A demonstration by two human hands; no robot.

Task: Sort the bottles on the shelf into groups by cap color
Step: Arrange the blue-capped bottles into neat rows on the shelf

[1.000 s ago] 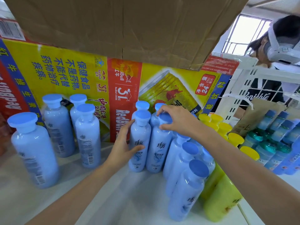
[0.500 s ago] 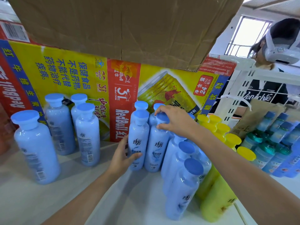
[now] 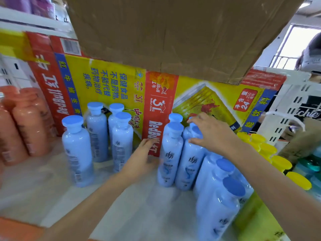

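Two clusters of blue-capped bottles stand on the white shelf (image 3: 139, 209): a left cluster (image 3: 77, 150) and a right cluster (image 3: 169, 153). My left hand (image 3: 140, 159) lies flat and open in the gap between them, its thumb side near the right cluster's front-left bottle. My right hand (image 3: 210, 133) hovers over the right cluster with fingers spread around a blue cap (image 3: 197, 132), not closed on it. Yellow-capped bottles (image 3: 281, 162) stand right of the blue ones. Orange bottles (image 3: 26, 122) stand at the far left. Teal-capped bottles (image 3: 311, 164) show at the right edge.
A yellow and red drinks carton (image 3: 107, 84) forms the back wall behind the bottles. A brown cardboard box (image 3: 173, 32) hangs low overhead. A white slotted crate (image 3: 291, 108) and a person wearing a headset (image 3: 312, 54) are at the right.
My right hand has loosened from the blue cap and spread its fingers. My left hand slid down off the bottle's side. The view swung left, bringing the orange bottles in.
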